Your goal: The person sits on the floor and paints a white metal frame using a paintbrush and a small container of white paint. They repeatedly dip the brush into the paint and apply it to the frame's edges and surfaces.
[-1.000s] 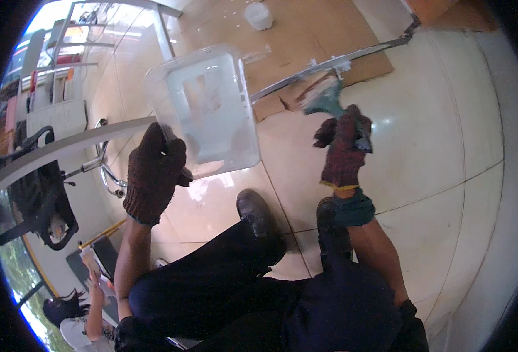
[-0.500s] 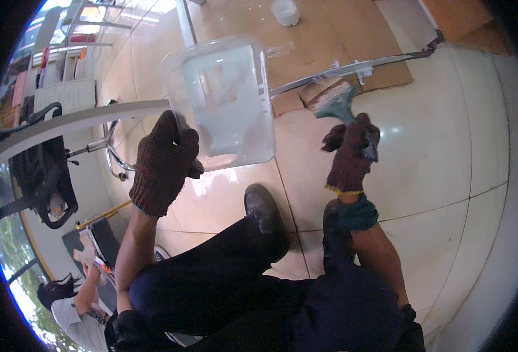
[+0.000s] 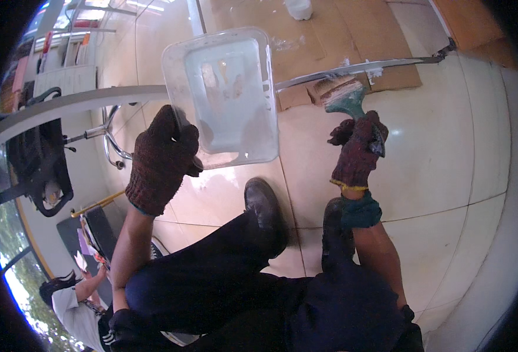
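Note:
My left hand (image 3: 162, 158), in a dark knitted glove, grips the near corner of a clear rectangular plastic tray (image 3: 227, 97) that holds pale paint. My right hand (image 3: 357, 149), gloved the same way, is closed on the teal handle of a wide paintbrush (image 3: 344, 94). The brush's white-tipped bristles touch a long grey metal rail (image 3: 364, 66) that runs across the view and passes behind the tray. My dark shoes (image 3: 263, 205) and dark trouser legs stand below on the glossy tiled floor.
Brown cardboard sheets (image 3: 329, 29) with white paint smears lie on the floor under the rail, with a white container (image 3: 299, 8) on them. A black office chair (image 3: 39, 158) stands at the left. Another person (image 3: 74, 299) sits low at the lower left.
The tray and both hands have shifted to the right in view. The brush bristles have come up against the metal rail.

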Demonstrator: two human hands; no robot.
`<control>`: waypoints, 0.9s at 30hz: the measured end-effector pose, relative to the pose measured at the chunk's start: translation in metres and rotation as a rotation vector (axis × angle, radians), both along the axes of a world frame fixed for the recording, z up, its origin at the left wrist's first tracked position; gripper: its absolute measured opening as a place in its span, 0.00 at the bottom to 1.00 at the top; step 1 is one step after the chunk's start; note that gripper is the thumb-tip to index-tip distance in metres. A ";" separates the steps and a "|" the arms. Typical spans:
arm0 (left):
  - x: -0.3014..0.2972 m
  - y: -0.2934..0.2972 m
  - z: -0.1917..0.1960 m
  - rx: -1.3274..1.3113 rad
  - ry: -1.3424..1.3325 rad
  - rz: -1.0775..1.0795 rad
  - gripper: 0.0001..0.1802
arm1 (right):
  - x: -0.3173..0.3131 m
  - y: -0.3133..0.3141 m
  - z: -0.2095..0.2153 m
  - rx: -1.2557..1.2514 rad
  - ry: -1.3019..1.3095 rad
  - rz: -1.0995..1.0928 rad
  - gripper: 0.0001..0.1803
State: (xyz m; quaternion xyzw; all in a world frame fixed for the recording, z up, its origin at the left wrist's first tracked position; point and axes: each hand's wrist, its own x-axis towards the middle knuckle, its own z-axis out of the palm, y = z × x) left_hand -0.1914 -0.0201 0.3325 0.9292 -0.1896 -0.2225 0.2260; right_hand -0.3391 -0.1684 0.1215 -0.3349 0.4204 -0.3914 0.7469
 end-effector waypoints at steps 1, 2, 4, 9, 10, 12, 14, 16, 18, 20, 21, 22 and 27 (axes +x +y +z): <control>0.000 -0.003 -0.002 -0.001 0.006 0.000 0.04 | 0.001 -0.003 -0.003 -0.044 -0.012 -0.007 0.15; -0.001 -0.006 -0.002 0.015 0.009 -0.015 0.05 | 0.001 -0.005 -0.006 -0.088 -0.024 -0.013 0.15; -0.001 -0.008 0.001 0.063 0.002 -0.047 0.09 | 0.015 0.016 -0.001 -0.142 -0.046 0.015 0.19; -0.003 -0.011 0.000 0.010 0.018 -0.014 0.09 | 0.017 0.030 -0.001 -0.082 -0.055 0.116 0.20; -0.003 -0.012 0.001 0.002 0.025 -0.009 0.09 | 0.017 0.033 -0.006 -0.027 -0.151 0.151 0.19; -0.001 -0.011 -0.001 -0.001 0.009 -0.025 0.09 | 0.015 0.042 0.002 0.107 -0.192 0.205 0.15; -0.002 -0.011 0.002 -0.011 -0.005 -0.028 0.09 | 0.019 0.049 0.007 0.189 -0.230 0.239 0.13; -0.005 -0.015 0.003 -0.033 -0.002 -0.026 0.09 | 0.024 0.045 -0.002 0.201 -0.220 0.243 0.13; -0.006 -0.011 0.002 -0.012 -0.027 -0.012 0.09 | 0.033 0.037 -0.012 0.247 -0.160 0.252 0.14; -0.007 -0.009 0.000 -0.009 -0.025 0.021 0.09 | 0.036 0.018 -0.024 0.349 -0.169 0.210 0.15; -0.008 -0.009 0.000 -0.011 -0.013 0.042 0.09 | 0.036 0.007 -0.030 0.401 -0.173 0.187 0.17; -0.009 -0.006 0.000 -0.013 -0.001 0.070 0.09 | 0.036 -0.005 -0.029 0.453 -0.184 0.143 0.19; -0.009 0.003 -0.001 -0.010 -0.023 0.084 0.09 | 0.012 -0.029 -0.027 0.350 -0.166 0.024 0.19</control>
